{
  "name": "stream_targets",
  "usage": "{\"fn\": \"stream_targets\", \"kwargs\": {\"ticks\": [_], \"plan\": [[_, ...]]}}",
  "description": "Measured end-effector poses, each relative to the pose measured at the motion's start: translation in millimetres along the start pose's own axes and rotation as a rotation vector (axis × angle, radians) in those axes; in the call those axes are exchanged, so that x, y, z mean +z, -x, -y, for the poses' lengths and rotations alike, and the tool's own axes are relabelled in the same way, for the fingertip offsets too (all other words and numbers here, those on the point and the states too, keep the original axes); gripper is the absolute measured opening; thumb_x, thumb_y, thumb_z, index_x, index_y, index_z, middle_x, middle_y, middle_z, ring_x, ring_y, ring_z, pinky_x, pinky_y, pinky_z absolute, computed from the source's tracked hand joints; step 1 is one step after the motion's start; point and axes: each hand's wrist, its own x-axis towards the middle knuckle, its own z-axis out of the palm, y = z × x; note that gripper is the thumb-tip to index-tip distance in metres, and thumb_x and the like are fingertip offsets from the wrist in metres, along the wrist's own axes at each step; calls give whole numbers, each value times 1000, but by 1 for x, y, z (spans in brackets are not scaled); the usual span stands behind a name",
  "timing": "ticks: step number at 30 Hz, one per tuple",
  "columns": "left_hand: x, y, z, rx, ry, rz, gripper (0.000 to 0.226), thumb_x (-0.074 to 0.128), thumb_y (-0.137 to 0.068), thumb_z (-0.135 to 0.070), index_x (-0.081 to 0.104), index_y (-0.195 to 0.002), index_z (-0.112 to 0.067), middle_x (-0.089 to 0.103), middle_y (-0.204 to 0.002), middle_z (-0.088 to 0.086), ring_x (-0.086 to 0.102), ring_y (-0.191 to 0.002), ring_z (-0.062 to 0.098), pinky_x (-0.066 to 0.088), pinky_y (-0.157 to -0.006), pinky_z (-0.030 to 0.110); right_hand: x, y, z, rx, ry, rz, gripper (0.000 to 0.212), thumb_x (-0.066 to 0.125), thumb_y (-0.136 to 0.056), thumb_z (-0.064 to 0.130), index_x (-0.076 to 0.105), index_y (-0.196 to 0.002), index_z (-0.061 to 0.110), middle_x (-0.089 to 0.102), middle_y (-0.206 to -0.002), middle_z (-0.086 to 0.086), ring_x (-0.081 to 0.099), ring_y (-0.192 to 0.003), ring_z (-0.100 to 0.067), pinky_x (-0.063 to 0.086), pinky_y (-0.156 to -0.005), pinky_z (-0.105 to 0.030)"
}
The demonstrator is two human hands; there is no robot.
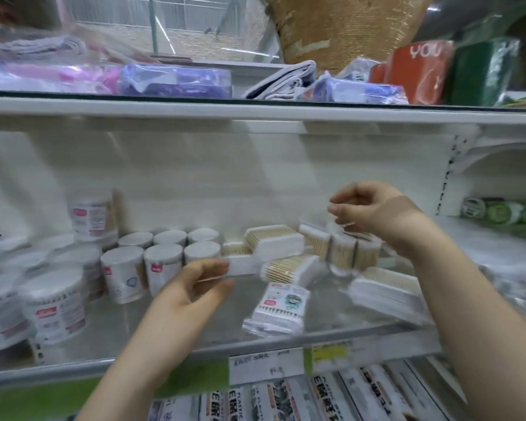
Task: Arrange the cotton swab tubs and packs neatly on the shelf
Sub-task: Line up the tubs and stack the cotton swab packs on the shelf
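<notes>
Left hand (195, 287), just right of the small tubs (164, 253): thumb and fingers curled in, apparently pinching the end of a white pack (243, 265). Right hand (362, 208), farther right of the tubs, half curled above the upright packs (349, 249); too blurred to tell whether holding anything. Slide the white pack flush against the tubs, square to the shelf (119, 326) front, steadying the upright packs meanwhile. Leave the fallen pack (277, 311), right of the tubs and nearer the front, for afterwards.

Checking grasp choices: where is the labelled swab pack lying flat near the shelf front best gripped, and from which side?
Probably pinch the labelled pack across its left and right edges, coming from the front and above: it lies flat, label up, both sides free, while loose packs crowd behind.
</notes>
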Motion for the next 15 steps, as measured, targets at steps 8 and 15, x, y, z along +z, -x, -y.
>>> {"fn": "stream_targets", "kwargs": {"ticks": [8,15], "plan": [[28,-3,0,31,-73,119,16,63,-84,-34,63,-100,-37,66,-91,-33,59,-85,-17,44,-78,13,-42,14,-30,71,-11,-224,7,67,-84,6,67,-91,7,67,-80,-9,62,-70,-19,54,-72,-33],[29,-16,-4,69,-194,182,20,60,-87,-35,59,-107,-38,61,-106,-26,54,-96,-12,38,-73,6,-78,1,-11,-174,-25,-468,12,65,-86,9,65,-98,10,63,-83,-4,60,-79,-18,51,-75,-26]]}}
